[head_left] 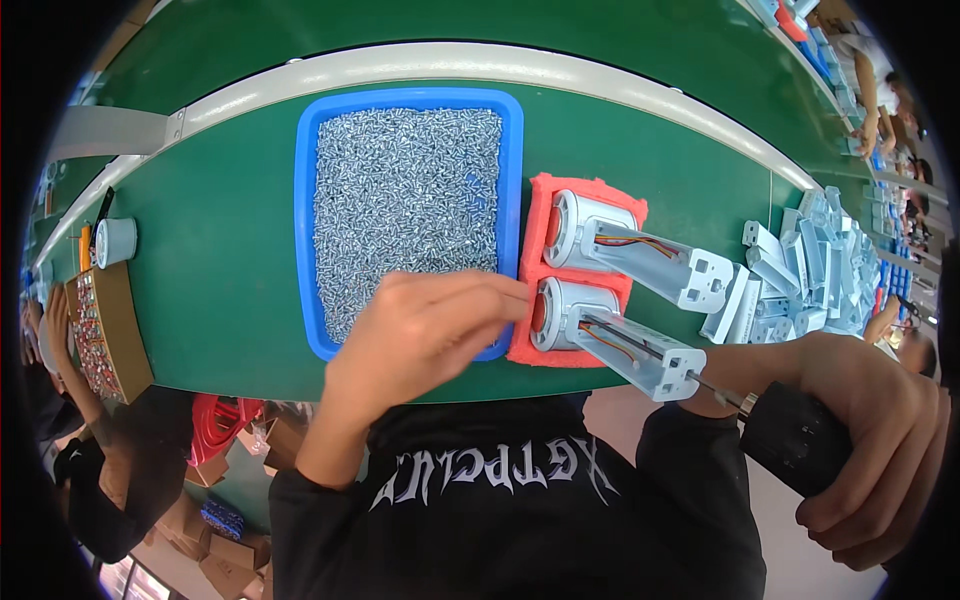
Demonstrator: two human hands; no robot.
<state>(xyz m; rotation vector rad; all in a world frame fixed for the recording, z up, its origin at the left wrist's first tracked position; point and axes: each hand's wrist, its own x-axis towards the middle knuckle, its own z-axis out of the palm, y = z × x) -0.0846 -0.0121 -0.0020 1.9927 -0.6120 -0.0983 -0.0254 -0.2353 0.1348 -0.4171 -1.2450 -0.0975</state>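
Note:
My right hand (880, 430) is wrapped round a black electric screwdriver (795, 440). Its long thin bit meets the end plate of a pale bracket (650, 365), and a dark shaft runs along inside that bracket. The bracket joins a round white motor housing (577, 312) with coloured wires, lying in a red foam holder (540, 205). Behind it, a second motor housing with its bracket (665, 270) lies in the same holder. My left hand (415, 325) is closed in a pinch beside the holder's left edge, over the tray's front right corner; anything between its fingertips is hidden.
A blue tray (307, 220) full of small silver screws (405, 190) stands left of the holder. Loose pale brackets (810, 270) are heaped at right. Far left are a cardboard box (115, 330) of small parts and a white tub (116, 242). Other people work at both sides.

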